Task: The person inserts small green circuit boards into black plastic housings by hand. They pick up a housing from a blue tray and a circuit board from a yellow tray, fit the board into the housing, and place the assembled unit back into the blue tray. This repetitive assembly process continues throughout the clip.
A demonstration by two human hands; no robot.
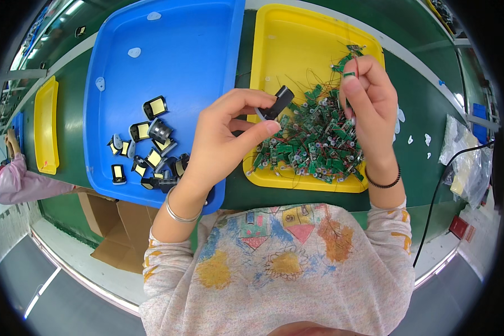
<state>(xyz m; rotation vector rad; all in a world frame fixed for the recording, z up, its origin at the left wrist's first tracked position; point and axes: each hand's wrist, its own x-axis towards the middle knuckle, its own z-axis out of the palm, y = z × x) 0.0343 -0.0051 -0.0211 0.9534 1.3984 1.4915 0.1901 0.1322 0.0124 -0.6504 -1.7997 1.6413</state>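
Nearest to us, our left hand (229,131) is closed in a pinch, thumb and fingertips clamped on a small black plastic housing (279,102), held raised between the two trays. Our right hand (369,106) is likewise pinched shut on a little green circuit board (348,73) with thin wires trailing from it, lifted above the heap.

We judge the step in hand to be pairing one board with one housing: both parts are picked up but apart, not yet joined. The next move seems to call for bringing the board across to the housing's open side and lining it up squarely, keeping the loose wires from snagging.

Beyond our hands, the yellow tray (297,33) holds a tangled pile of green boards (313,145). To the left, the blue tray (168,45) carries a scatter of black housings with yellow faces (145,145). Both trays rest on the green workbench (425,112).
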